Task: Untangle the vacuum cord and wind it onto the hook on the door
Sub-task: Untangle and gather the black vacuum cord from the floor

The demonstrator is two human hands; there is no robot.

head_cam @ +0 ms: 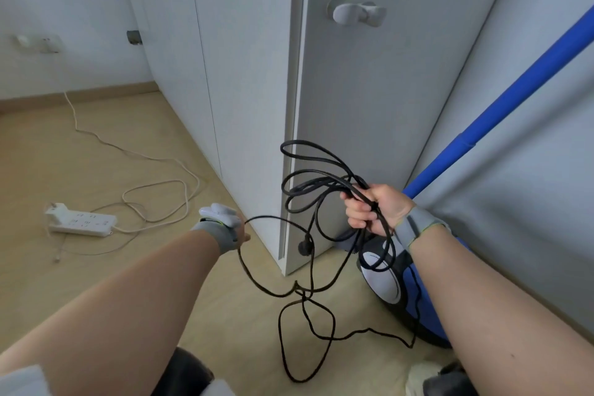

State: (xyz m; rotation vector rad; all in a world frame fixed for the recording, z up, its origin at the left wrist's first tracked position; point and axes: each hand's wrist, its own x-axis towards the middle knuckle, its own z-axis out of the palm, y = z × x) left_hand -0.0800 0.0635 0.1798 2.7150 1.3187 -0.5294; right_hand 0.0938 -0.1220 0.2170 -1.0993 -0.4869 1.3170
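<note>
**Clear the snarl before you wind**

The door (369, 100) stands ajar straight ahead of you. The vacuum (382, 283) sits on the floor at its foot, below your right forearm. The cord (308, 267) is in two parts. One is a bunch of loops held up in front of the door's edge. The other is slack that hangs to the floor and crosses itself in a snarl between your arms. Your right hand (373, 209) is closed tight around the bunch. Your left hand (221, 225) meets one strand, but its fingers are hidden behind the back of the hand, so I cannot tell how it grips. Hold the bunch steady and feed the dangling plug (303, 247) back through the snarl. Only then lift loops to the hook (356, 13), high on the door and well above the cord.
</note>
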